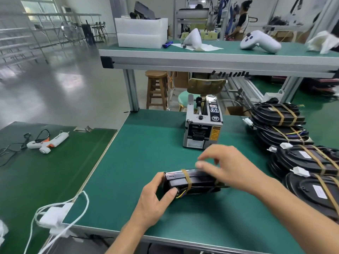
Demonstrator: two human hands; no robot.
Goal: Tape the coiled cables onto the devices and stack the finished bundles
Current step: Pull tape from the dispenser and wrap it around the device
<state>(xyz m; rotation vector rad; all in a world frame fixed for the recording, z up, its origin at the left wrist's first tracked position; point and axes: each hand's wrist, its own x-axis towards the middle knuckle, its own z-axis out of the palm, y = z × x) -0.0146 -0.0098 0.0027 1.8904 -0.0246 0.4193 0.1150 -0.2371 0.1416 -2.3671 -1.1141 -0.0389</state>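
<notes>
A black device [194,181] with a coiled cable stands on edge on the green table [139,147] in front of me. One brown tape strip [187,178] wraps its left part. My left hand [154,200] grips the device's left end, thumb by the coloured wires. Over its top right part, blurred, is my right hand [227,167], with fingertips on the upper edge; whether it pinches tape I cannot tell. Behind stands the tape dispenser [202,129]. Several taped bundles [308,158] lie stacked at the right.
A white glue gun [47,142] with its cord lies on the left table. A white adapter and cable [55,215] hang at the near left edge. The upper shelf [201,57] carries foam blocks, a white handheld controller and white shells. A person stands far back.
</notes>
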